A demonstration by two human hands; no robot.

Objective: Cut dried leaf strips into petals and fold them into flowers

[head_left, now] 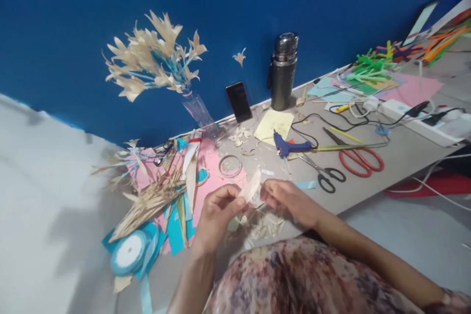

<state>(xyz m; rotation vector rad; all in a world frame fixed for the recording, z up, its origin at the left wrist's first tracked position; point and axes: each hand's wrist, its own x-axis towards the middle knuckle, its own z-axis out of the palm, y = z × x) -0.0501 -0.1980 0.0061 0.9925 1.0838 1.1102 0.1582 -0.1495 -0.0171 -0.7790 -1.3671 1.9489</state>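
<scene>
Between the thumb and fingers of my left hand (220, 208) is a pale, pointed piece of dried husk (251, 186), its tip turned up. Close to its right side, my right hand (289, 198) has its fingers curled together; what they grip, if anything, is hidden. Under both hands lie cream-coloured husk scraps (270, 225). Just beyond my left hand, a roll of tape (230, 166) rests on pink paper (210, 157). Black-handled scissors (326, 176) lie to the right of my right hand.
A blue glue gun (294, 146), red-handled scissors (358, 161) and a white power strip (419, 120) with cords lie rightward. Along the wall stand a vase (200, 110) of husk flowers, a phone (239, 102) and a flask (284, 76). At left are dried husks (154, 201) and a ribbon spool (128, 253).
</scene>
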